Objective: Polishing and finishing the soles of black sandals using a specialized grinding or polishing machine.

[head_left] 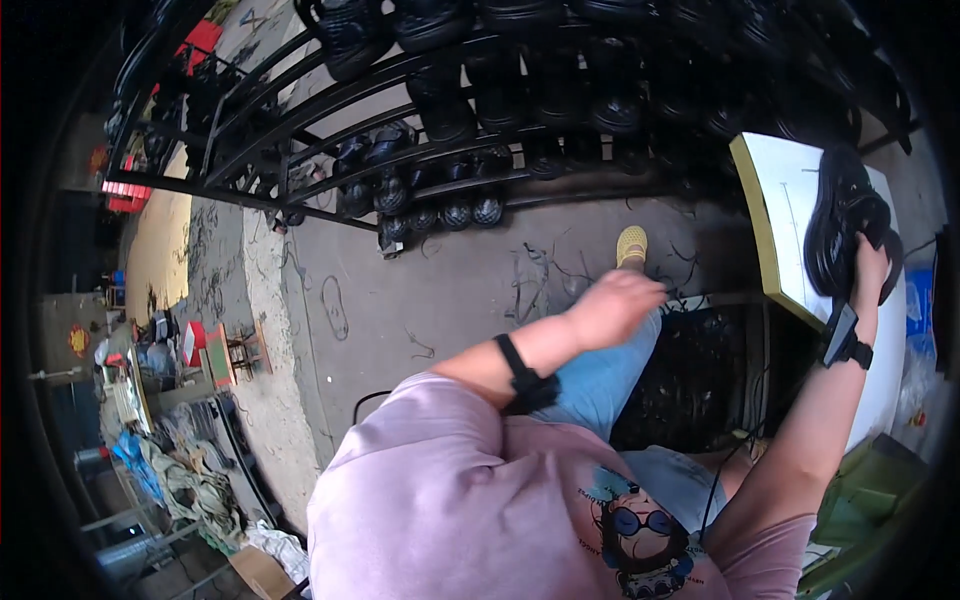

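Observation:
My right hand [872, 262] grips glossy black shoes [843, 225] at the right, over a white-topped board [790, 225] with a yellow edge. The shoes lie close together, and my fingers are partly hidden behind them. My left hand [622, 303] hangs in front of my thigh, away from the shoes. Its fingers are curled in and nothing sticks out of them. Both wrists wear black straps, the right one with a flat dark device [838, 333].
Ahead stands a black metal rack [330, 215] with several rows of black shoes [440, 110]. Dark strips and scraps [530, 285] litter the grey floor. A dark, shiny heap [685, 370] lies beside my leg. Cloth bundles [195, 490] lie far left, green fabric [860, 500] lower right.

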`<state>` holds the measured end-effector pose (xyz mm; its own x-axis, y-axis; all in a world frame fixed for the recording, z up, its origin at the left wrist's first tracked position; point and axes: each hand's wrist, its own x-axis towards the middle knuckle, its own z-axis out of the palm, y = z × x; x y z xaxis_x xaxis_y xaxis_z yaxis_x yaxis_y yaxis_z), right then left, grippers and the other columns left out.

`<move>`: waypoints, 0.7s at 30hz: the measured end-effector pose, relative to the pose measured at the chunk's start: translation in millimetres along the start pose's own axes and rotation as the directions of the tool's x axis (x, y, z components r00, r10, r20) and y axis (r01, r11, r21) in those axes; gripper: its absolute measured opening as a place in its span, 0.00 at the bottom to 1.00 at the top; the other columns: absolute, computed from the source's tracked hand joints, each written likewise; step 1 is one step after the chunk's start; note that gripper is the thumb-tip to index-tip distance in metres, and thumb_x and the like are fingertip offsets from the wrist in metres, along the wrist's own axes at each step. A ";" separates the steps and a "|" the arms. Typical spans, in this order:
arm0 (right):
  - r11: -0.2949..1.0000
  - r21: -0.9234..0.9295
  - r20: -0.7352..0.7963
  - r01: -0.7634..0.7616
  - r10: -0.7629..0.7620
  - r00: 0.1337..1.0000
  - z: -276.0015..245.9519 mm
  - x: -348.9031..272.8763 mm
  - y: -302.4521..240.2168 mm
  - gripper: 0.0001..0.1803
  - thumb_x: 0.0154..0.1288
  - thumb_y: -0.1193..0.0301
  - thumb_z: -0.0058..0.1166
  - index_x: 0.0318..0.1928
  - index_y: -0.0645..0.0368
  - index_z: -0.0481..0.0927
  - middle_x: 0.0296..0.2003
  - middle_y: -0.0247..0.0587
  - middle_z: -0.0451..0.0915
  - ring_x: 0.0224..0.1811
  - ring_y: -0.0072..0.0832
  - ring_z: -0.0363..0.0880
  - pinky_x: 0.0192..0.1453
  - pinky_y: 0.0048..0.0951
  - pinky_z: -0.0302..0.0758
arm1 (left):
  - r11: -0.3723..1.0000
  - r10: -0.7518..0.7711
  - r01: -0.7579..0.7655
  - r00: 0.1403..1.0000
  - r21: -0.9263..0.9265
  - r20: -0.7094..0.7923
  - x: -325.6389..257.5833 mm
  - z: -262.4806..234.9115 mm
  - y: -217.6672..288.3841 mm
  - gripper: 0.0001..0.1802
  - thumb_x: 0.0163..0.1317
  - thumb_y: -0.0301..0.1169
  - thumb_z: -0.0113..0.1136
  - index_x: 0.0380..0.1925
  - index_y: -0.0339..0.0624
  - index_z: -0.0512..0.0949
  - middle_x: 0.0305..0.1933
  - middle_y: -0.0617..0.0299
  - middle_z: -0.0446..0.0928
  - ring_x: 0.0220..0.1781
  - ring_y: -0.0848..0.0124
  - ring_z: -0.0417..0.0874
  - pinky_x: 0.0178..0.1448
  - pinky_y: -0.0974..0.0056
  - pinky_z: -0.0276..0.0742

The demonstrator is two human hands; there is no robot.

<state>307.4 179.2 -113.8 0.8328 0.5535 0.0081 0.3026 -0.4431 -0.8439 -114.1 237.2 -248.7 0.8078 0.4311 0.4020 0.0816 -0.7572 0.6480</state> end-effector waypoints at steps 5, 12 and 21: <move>0.889 -0.384 -0.009 0.250 -0.275 0.962 8.7 -44.6 20.3 0.20 0.63 0.68 0.52 0.54 0.63 0.75 0.51 0.48 0.78 0.53 0.37 0.76 0.59 0.30 0.67 | 0.903 -0.422 0.427 0.902 0.040 -0.090 -93.3 -53.9 -52.5 0.19 0.53 0.25 0.59 0.48 0.41 0.76 0.49 0.51 0.77 0.52 0.52 0.77 0.56 0.55 0.73; 0.893 0.450 -0.029 -0.022 0.039 0.999 56.3 -281.0 40.3 0.23 0.62 0.71 0.50 0.56 0.70 0.68 0.52 0.49 0.74 0.54 0.38 0.72 0.61 0.37 0.65 | 0.182 -0.965 0.955 0.128 -0.235 -0.230 -225.7 -115.9 -198.0 0.19 0.52 0.27 0.62 0.46 0.39 0.78 0.44 0.49 0.81 0.44 0.64 0.83 0.48 0.62 0.77; 0.765 -0.636 0.183 0.107 0.014 0.983 190.3 -215.0 184.0 0.12 0.45 0.76 0.56 0.33 0.67 0.75 0.31 0.59 0.76 0.37 0.56 0.74 0.44 0.50 0.71 | -0.011 -0.805 0.979 -0.129 -0.203 -0.579 -282.8 -262.8 -401.1 0.35 0.47 0.36 0.69 0.54 0.27 0.70 0.54 0.48 0.76 0.55 0.62 0.77 0.60 0.62 0.70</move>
<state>95.8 112.8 -372.9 0.7382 0.6668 -0.1018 0.6154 -0.7276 -0.3033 -528.8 548.0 -452.4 -0.5079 0.8380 -0.1995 0.6713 0.5302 0.5179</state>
